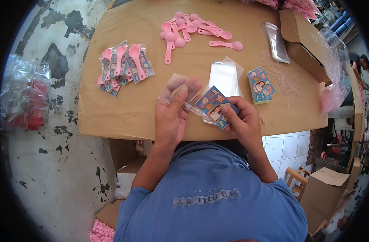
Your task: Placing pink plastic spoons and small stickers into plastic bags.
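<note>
My left hand (174, 111) pinches a clear plastic bag (171, 89) between thumb and fingers, and the fingers show through the film. Beside it, my right hand (243, 117) grips a blue printed card (214, 105) by its lower right part. The card's left edge meets the bag's lower right end; whether it is inside the bag I cannot tell. Just beyond lies a stack of clear bags (224, 78). A stack of the same cards (260, 85) rests to the right. Farther off is a loose pile of pink plastic spoons (188, 27).
Packed bags holding a spoon and card (128, 66) are heaped at the left of the brown-covered table (112, 121). One pink spoon (226, 45) lies apart. At the right are a bundle of clear bags (277, 42) and an open cardboard box (303, 42). Another person (360, 64) is at the far right.
</note>
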Demonstrator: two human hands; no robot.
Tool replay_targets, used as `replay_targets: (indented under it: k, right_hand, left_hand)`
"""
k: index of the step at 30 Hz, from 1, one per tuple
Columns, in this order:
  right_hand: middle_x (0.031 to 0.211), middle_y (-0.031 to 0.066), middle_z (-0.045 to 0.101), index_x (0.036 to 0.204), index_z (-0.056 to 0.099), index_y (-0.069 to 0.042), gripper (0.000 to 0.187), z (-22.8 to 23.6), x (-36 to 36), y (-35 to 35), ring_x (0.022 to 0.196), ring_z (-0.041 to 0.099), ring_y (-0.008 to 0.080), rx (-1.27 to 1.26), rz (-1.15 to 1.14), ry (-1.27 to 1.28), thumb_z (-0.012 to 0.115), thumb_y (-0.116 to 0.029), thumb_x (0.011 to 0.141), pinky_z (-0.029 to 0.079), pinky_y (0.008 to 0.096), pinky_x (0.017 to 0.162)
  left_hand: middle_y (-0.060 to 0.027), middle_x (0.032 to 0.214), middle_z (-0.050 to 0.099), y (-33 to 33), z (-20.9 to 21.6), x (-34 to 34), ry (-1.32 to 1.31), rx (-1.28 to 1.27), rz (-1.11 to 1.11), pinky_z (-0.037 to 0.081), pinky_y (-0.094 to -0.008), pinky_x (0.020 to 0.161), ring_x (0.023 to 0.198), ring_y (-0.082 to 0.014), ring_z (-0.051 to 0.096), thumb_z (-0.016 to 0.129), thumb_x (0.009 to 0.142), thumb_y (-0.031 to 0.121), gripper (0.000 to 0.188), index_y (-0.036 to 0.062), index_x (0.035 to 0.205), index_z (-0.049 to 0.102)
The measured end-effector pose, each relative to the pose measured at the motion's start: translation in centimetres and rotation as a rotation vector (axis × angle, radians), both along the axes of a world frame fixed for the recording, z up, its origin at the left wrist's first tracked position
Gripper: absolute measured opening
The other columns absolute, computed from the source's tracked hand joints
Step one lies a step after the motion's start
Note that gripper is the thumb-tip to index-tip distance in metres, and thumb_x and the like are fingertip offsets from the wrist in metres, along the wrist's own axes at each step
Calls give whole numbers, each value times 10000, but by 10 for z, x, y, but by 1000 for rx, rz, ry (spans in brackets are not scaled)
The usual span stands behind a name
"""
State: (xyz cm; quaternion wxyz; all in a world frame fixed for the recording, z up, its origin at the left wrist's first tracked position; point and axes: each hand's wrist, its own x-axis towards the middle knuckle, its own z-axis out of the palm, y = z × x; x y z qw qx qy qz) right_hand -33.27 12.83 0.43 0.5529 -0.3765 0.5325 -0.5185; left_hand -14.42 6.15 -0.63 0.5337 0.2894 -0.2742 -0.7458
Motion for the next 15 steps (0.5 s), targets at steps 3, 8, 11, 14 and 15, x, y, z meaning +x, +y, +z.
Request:
replay_targets:
  k: [3, 8, 11, 14, 15]
  right_hand:
    - [818, -4, 656, 1124, 664, 12, 250, -2, 11, -3, 600, 560, 33, -38, -1, -42, 665, -215, 1019, 441, 192, 532]
    - [822, 4, 664, 1128, 656, 15, 242, -2, 16, 0, 632, 588, 39, -67, 26, 5, 659, -202, 1021, 474, 198, 566]
    - [818, 17, 667, 1131, 651, 24, 238, 10, 9, 0, 674, 611, 41, 72, 201, 218, 648, -190, 1026, 485, 202, 582]
    - [845, 37, 676, 1176, 627, 38, 255, 7, 7, -5, 724, 641, 51, 51, 256, 148, 657, -159, 1016, 498, 208, 584]
    - [862, 42, 679, 1171, 619, 33, 249, 5, 10, -7, 733, 647, 56, 4, 173, 53, 671, -145, 1005, 503, 209, 587]
  left_hand:
    - [-205, 1376, 602, 3, -3, 0, 26, 3, -38, 538, -396, 1049, 1247, -256, 621, 590, 1043, 154, 342, 18, 1347, 510]
    - [-199, 1346, 624, 6, -7, 1, 9, -12, -12, 566, -369, 988, 1179, -231, 658, 597, 1041, 157, 339, 1, 1330, 511]
    - [-202, 1310, 645, 7, -7, 3, -3, -42, -61, 577, -355, 959, 1142, -223, 675, 603, 1036, 147, 325, -14, 1307, 523]
    - [-205, 1272, 664, 9, -6, 3, -15, -51, -89, 581, -352, 949, 1121, -220, 684, 608, 1032, 139, 312, -23, 1289, 536]
    - [-206, 1254, 673, 10, -7, 2, -12, -36, -77, 581, -354, 949, 1115, -220, 686, 611, 1031, 138, 308, -26, 1282, 542]
